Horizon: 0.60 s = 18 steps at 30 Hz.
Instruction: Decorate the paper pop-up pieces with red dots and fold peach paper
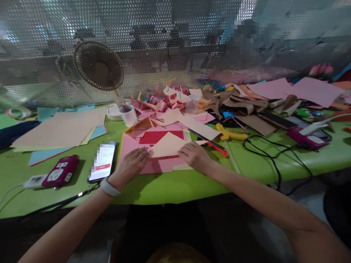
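A peach sheet of paper (167,146), with a pointed upper edge and a straight lower edge, lies in front of me. My left hand (134,160) rests at its left corner, fingers stretched out and open; the thumb is hidden. At the right corner my right hand (195,156) has its fingers curled and closed on the paper. Beneath are a pink sheet (158,168) and a red piece of paper (147,137). Just beyond my right hand lies a cutter knife (218,147) with an orange end.
A phone (103,161) and a purple power bank (62,172) lie left of my left hand. Behind stand a white cup (128,115) and a fan (99,66). Paper scraps (165,101) pile up at the back. A yellow glue gun (230,133) and black cable (275,156) lie rightward.
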### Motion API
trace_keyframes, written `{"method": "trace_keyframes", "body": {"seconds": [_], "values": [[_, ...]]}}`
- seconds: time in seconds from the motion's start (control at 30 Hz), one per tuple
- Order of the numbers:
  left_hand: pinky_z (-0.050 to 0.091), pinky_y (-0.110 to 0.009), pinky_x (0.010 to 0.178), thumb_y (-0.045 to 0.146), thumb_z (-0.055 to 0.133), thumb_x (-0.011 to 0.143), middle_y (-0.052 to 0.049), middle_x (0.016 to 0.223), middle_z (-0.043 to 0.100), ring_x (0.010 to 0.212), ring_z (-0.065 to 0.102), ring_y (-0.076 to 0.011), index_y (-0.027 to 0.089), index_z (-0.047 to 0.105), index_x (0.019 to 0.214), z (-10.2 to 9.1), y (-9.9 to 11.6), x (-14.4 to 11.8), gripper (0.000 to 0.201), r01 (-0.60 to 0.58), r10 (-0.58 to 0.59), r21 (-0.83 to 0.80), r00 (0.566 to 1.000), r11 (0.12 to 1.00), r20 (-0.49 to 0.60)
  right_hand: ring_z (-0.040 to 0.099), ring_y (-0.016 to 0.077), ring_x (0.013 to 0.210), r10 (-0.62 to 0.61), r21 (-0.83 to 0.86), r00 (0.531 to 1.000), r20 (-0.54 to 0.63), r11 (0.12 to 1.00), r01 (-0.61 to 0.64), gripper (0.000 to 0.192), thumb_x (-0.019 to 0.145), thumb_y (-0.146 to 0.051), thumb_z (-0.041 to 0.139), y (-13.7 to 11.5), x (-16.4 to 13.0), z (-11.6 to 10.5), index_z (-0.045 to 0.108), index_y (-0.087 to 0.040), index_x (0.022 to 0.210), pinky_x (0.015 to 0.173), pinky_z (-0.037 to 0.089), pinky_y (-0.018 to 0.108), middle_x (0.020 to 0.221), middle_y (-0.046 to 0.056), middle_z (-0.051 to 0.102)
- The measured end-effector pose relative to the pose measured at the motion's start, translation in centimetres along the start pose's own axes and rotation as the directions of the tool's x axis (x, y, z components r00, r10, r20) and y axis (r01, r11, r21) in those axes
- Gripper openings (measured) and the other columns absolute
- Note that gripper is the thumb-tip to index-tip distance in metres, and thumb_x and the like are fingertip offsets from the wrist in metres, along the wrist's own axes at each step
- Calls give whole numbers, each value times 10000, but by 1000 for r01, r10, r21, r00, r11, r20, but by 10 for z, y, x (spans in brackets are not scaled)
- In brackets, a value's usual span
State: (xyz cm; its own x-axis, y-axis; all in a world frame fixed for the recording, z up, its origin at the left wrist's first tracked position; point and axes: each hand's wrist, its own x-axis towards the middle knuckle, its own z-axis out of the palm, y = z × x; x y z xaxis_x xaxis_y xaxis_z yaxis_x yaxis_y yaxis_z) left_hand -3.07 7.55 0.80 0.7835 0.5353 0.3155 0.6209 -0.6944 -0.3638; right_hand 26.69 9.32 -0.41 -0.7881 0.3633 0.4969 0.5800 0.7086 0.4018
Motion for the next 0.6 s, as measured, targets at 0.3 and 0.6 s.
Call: {"method": "trace_keyframes", "body": {"seconds": [0.3, 0.6], "values": [[545, -466, 922, 169, 428, 925, -152, 1288, 649, 1130, 651, -309, 147, 666, 1198, -28, -12, -3, 363, 307, -281, -111, 938, 945, 202, 613, 191, 880, 189, 335, 954, 231, 905, -261, 247, 939, -59, 501, 4, -9, 6, 734, -123, 987, 740, 520, 325, 960, 114, 718], [531, -334, 802, 363, 543, 951, -83, 949, 711, 914, 658, -217, 208, 712, 1019, 5, 19, 53, 239, 243, -202, -559, 970, 793, 135, 624, 218, 922, 309, 439, 914, 262, 805, -398, 185, 942, -176, 569, 2, -11, 0, 748, -132, 959, 770, 519, 350, 976, 110, 712]]}}
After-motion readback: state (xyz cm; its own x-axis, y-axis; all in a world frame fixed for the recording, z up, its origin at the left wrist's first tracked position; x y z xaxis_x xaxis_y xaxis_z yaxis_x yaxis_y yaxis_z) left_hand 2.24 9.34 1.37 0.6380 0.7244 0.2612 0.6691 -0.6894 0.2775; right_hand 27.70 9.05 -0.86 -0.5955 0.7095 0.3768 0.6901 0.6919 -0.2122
